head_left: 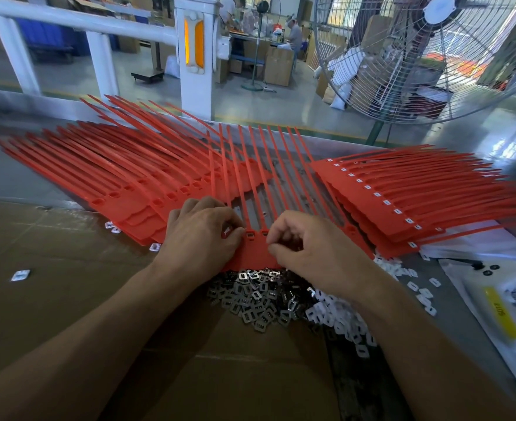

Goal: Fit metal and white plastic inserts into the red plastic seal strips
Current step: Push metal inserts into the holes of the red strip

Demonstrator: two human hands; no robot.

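Note:
A red seal strip sheet (252, 253) lies in front of me, its thin tails fanning away. My left hand (200, 238) rests on the sheet's left part with curled fingers pinching at a slot near a small insert. My right hand (308, 241) sits on the sheet's right part, fingertips curled and pinching something small that I cannot make out. A heap of metal inserts (256, 299) lies just below the sheet. White plastic inserts (341, 320) are piled to its right.
A stack of red strips with open slots (123, 177) lies at the left. At the right, another stack (402, 202) shows white inserts in its slots. Brown cardboard (53, 284) covers the table. Loose inserts (19, 275) lie on it. A large fan (432, 56) stands behind.

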